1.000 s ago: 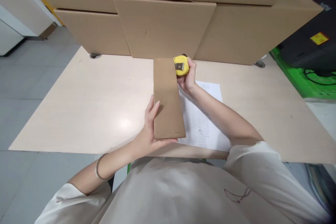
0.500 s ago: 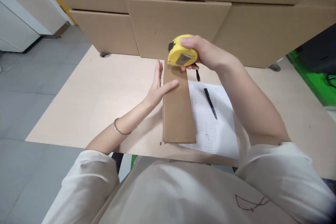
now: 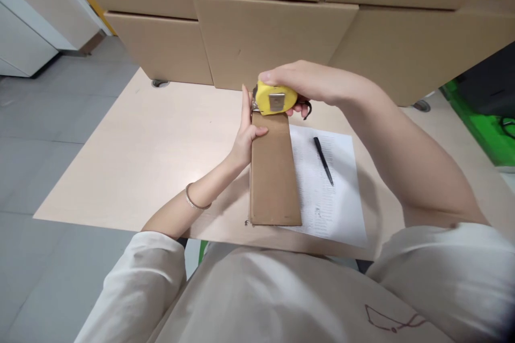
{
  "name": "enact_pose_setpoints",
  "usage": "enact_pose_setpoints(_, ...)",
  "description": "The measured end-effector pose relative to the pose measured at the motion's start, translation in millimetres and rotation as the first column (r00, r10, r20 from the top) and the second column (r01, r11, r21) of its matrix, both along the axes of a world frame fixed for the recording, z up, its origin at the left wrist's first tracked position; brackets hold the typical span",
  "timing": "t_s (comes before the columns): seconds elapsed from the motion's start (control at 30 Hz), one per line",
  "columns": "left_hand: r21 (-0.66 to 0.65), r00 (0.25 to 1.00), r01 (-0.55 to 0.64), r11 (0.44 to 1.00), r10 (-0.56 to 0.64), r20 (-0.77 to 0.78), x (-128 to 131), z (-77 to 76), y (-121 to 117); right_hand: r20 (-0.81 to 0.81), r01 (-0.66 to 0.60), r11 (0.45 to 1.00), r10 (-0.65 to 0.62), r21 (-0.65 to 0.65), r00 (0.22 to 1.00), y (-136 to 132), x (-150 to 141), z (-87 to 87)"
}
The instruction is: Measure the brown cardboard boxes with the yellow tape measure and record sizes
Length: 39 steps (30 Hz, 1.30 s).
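A long, narrow brown cardboard box (image 3: 276, 177) lies on the table, its long side running away from me. My left hand (image 3: 245, 136) holds the box at its left side, thumb over the top and fingers stretched along the far left edge. In my right hand (image 3: 287, 77) is a yellow tape measure (image 3: 276, 99) with a metal clip and a dark wrist strap. The tape measure sits at the far end of the box's top, its mouth facing left by my left fingertips. Whether any blade is drawn out is hard to make out.
A black pen (image 3: 323, 161) lies on a printed sheet of paper (image 3: 341, 198), partly under the box. Large stacked cardboard boxes (image 3: 277, 37) stand along the back of the light wooden table (image 3: 161, 144). Grey floor (image 3: 52, 171) shows to the left.
My right hand has lowered the tape measure onto the far end of the box and levelled it. My left hand's thumb has drawn back slightly toward the box's left edge.
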<state>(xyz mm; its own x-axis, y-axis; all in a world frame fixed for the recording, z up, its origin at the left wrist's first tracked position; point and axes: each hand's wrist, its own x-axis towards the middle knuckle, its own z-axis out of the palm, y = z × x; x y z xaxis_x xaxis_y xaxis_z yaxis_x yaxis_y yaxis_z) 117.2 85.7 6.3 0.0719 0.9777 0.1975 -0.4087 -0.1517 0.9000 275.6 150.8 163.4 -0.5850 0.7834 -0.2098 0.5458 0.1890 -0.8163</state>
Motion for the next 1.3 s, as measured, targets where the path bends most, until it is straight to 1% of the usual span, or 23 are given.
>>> enact_pose_setpoints(0.07, -0.004, 0.999, -0.028, 1.000, 0.028, 0.018, -2.4, 1.3, -0.6, 0.000, 0.013, 1.000, -0.013, 0.000, 1.000, 4.3, 20.5, -4.1)
enact_pose_setpoints(0.17, 0.000, 0.995, -0.067, 0.998, 0.067, -0.074, -4.6, 2.6, -1.2, -0.060, 0.066, 0.998, -0.066, -0.011, 0.996, 11.5, 50.4, -13.6)
enact_pose_setpoints(0.23, -0.008, 0.989, -0.069, 0.998, 0.068, -0.132, -5.4, 3.0, -1.4, -0.096, 0.121, 0.992, -0.124, -0.029, 0.988, 14.0, 62.8, -21.7)
enact_pose_setpoints(0.3, -0.021, 0.986, -0.047, 0.999, 0.043, -0.160, -5.8, 3.3, -1.8, -0.117, 0.160, 0.987, -0.163, -0.032, 0.980, 13.2, 66.7, -30.6)
enact_pose_setpoints(0.4, -0.023, 0.983, -0.027, 0.999, 0.023, -0.180, -6.0, 3.4, -2.1, -0.203, 0.187, 0.982, -0.187, -0.018, 0.961, 8.5, 61.9, -42.8)
enact_pose_setpoints(0.5, 0.009, 0.977, -0.034, 0.999, 0.035, -0.211, -6.1, 3.2, -2.2, -0.269, 0.193, 0.981, -0.189, -0.012, 0.944, 5.5, 56.7, -48.9)
enact_pose_setpoints(0.6, 0.019, 0.974, -0.020, 1.000, 0.023, -0.225, -6.8, 2.6, -2.3, -0.236, 0.189, 0.982, -0.190, -0.024, 0.953, 5.0, 56.9, -46.8)
enact_pose_setpoints(0.73, -0.036, 0.993, -0.009, 0.999, 0.005, -0.120, -6.7, -1.1, -1.2, -0.188, 0.203, 0.979, -0.199, -0.001, 0.962, 0.5, 57.6, -36.4)
enact_pose_setpoints(0.83, -0.032, 0.998, -0.045, 0.998, 0.043, -0.042, -5.0, -5.6, 0.3, -0.231, 0.175, 0.984, -0.164, 0.026, 0.959, -6.9, 49.0, -28.2)
enact_pose_setpoints(0.93, -0.033, 0.998, -0.067, 0.997, 0.067, -0.018, -6.6, -7.3, -0.1, -0.302, 0.147, 0.988, -0.126, 0.046, 0.945, -14.1, 32.4, -23.3)
enact_pose_setpoints(1.03, -0.036, 0.994, -0.103, 0.994, 0.101, -0.051, -21.8, -3.5, -3.2, -0.382, 0.123, 0.991, -0.095, 0.048, 0.919, -16.2, 20.2, -24.5)
enact_pose_setpoints(1.1, -0.047, 0.986, -0.132, 0.990, 0.126, -0.113, -42.5, 1.1, -6.5, -0.467, 0.135, 0.990, -0.107, 0.027, 0.878, -14.5, 20.7, -29.3)
enact_pose_setpoints(1.17, -0.089, 0.968, -0.169, 0.982, 0.148, -0.205, -69.1, 6.5, -11.3, -0.526, 0.170, 0.985, -0.155, -0.019, 0.836, -11.9, 28.5, -37.1)
enact_pose_setpoints(1.23, -0.176, 0.944, -0.208, 0.962, 0.151, -0.293, -96.5, 12.6, -18.3, -0.550, 0.209, 0.976, -0.211, -0.067, 0.808, -9.9, 40.5, -47.1)
enact_pose_setpoints(1.3, -0.258, 0.917, -0.221, 0.940, 0.110, -0.384, -118.7, 19.4, -27.2, -0.549, 0.228, 0.968, -0.245, -0.100, 0.799, -9.4, 53.2, -57.8)
